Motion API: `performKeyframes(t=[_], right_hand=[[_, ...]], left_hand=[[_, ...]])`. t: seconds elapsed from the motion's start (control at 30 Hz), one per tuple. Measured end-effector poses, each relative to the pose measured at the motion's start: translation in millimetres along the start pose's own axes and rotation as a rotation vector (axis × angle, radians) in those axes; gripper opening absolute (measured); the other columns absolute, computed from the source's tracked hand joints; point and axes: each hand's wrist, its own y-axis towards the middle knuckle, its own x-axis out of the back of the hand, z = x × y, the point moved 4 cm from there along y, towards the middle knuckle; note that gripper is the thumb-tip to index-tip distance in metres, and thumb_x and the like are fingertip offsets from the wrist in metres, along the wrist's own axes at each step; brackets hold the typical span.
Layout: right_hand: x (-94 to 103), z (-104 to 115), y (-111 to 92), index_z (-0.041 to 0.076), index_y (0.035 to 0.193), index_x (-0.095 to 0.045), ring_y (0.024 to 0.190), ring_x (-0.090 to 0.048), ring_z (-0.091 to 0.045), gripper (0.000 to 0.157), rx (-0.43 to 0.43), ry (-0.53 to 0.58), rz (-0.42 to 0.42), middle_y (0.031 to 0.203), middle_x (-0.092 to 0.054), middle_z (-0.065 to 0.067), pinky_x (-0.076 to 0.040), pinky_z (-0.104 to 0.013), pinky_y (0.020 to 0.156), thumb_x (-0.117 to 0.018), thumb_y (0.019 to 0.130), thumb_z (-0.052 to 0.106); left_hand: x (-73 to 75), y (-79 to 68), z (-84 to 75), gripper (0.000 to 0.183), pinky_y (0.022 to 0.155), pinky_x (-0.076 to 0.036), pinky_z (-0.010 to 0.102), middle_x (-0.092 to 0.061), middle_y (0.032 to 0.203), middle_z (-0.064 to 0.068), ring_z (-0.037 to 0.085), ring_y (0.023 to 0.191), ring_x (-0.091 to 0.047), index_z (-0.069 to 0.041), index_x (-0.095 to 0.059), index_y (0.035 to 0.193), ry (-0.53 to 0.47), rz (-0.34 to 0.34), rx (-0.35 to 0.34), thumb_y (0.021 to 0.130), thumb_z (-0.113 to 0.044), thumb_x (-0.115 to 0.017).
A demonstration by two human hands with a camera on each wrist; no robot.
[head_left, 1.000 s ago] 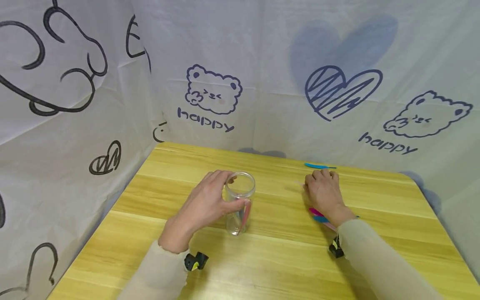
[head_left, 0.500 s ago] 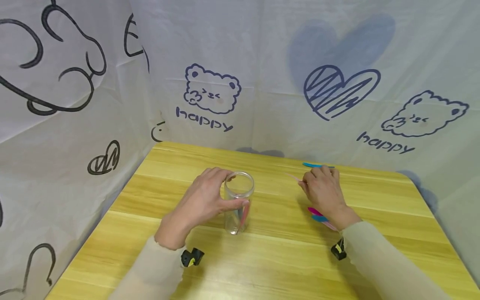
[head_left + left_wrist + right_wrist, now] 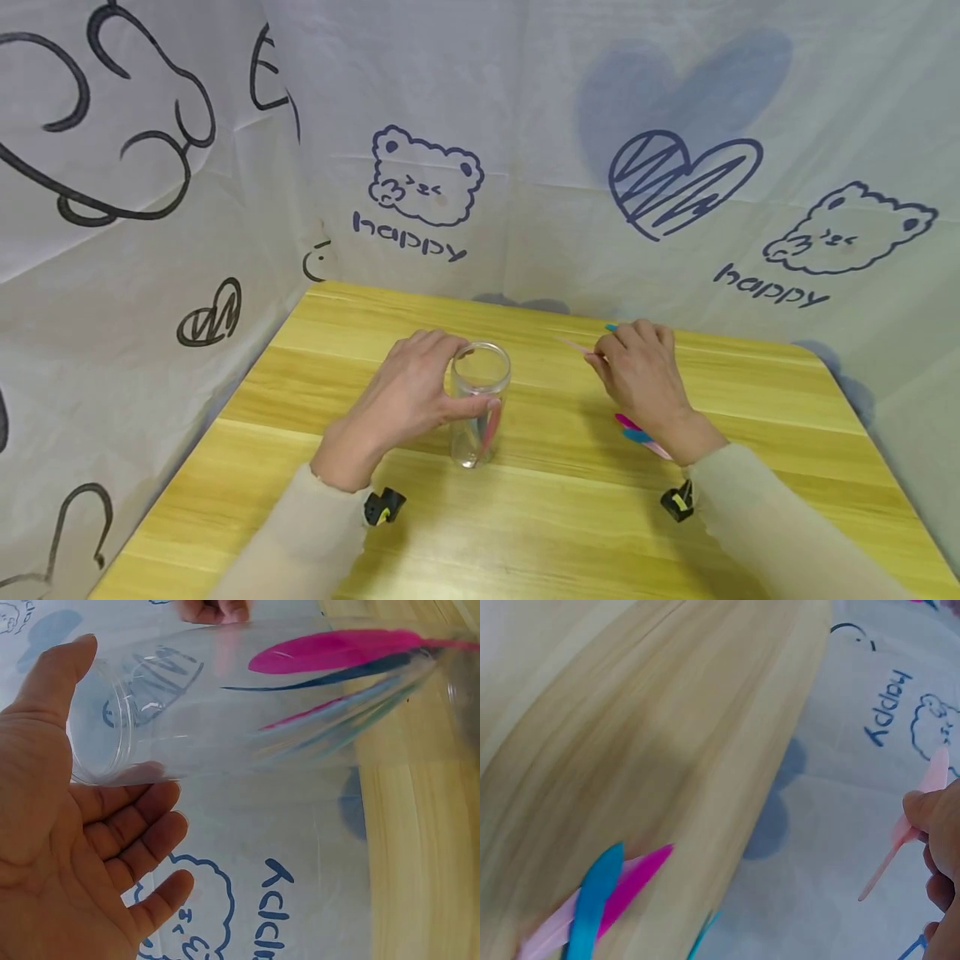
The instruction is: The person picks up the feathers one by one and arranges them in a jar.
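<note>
My left hand (image 3: 412, 387) grips the rim of a clear cylindrical jar (image 3: 467, 446) standing upright on the table, thumb on one side and fingers on the other. Inside it, the left wrist view shows a magenta feather (image 3: 337, 651), a dark blue feather (image 3: 322, 680) and paler ones leaning together. My right hand (image 3: 645, 375), to the right of the jar and above the table, pinches a pale pink feather (image 3: 936, 771) between thumb and fingers. Its bare quill points left, toward the jar, in the head view.
Beneath my right wrist lie a magenta feather (image 3: 634, 889), a blue feather (image 3: 596, 900) and a light pink feather (image 3: 549, 928) on the wooden table (image 3: 562, 533). Another blue feather (image 3: 611, 327) lies at the back edge, partly hidden by my right hand. A printed cloth (image 3: 555, 250) hangs behind.
My right hand has risen from the table and shifted slightly left, bringing the pink feather's quill into clear view. My left hand and the jar have stayed almost still.
</note>
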Motion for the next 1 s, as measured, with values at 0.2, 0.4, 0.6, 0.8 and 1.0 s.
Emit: performKeyframes(t=[0.2,0.4,0.6,0.8,1.0], right_hand=[[9.5,10,7,0.007,0.087,-0.067,0.084,-0.05,-0.037,0.022,0.014,0.013,-0.025,0.081,-0.059,-0.009,-0.037,-0.053,0.08,-0.077,0.096,0.025],[18.2,18,15,0.007,0.088,-0.068,0.084,-0.05,-0.035,0.021,0.026,0.034,-0.043,0.082,-0.061,-0.009,-0.036,-0.052,0.08,-0.078,0.094,0.025],[30.3,32,29,0.007,0.088,-0.068,0.085,-0.052,-0.035,0.02,0.054,0.077,-0.08,0.083,-0.062,-0.008,-0.036,-0.051,0.079,-0.081,0.092,0.022],[39.4,46,41,0.007,0.089,-0.068,0.085,-0.052,-0.035,0.024,0.099,0.097,-0.126,0.083,-0.061,-0.007,-0.036,-0.052,0.078,-0.072,0.1,0.028],[48.0,58,53,0.005,0.089,-0.068,0.085,-0.052,-0.035,0.031,0.112,0.128,-0.157,0.083,-0.061,-0.008,-0.036,-0.052,0.078,-0.066,0.105,0.032]], left_hand=[[3.2,3.1,-2.5,0.072,0.107,-0.048,0.046,-0.069,0.122,0.003,0.026,0.118,-0.061,-0.009,-0.067,0.13,0.038,0.002,-0.04,0.085,-0.064,-0.08],[5.2,4.2,-3.5,0.072,0.109,-0.047,0.047,-0.069,0.124,0.004,0.027,0.121,-0.061,-0.009,-0.068,0.129,0.053,0.022,-0.039,0.085,-0.064,-0.08],[6.6,3.6,-3.1,0.071,0.108,-0.047,0.047,-0.07,0.124,0.004,0.027,0.121,-0.061,-0.009,-0.068,0.129,0.059,0.024,-0.039,0.086,-0.064,-0.079],[6.2,3.6,-3.1,0.068,0.106,-0.048,0.047,-0.07,0.121,0.003,0.027,0.118,-0.062,-0.009,-0.068,0.127,0.05,0.014,-0.041,0.086,-0.062,-0.08],[4.7,3.5,-4.6,0.067,0.106,-0.05,0.047,-0.07,0.118,0.003,0.026,0.115,-0.063,-0.009,-0.069,0.125,0.039,0.004,-0.05,0.085,-0.061,-0.081]])
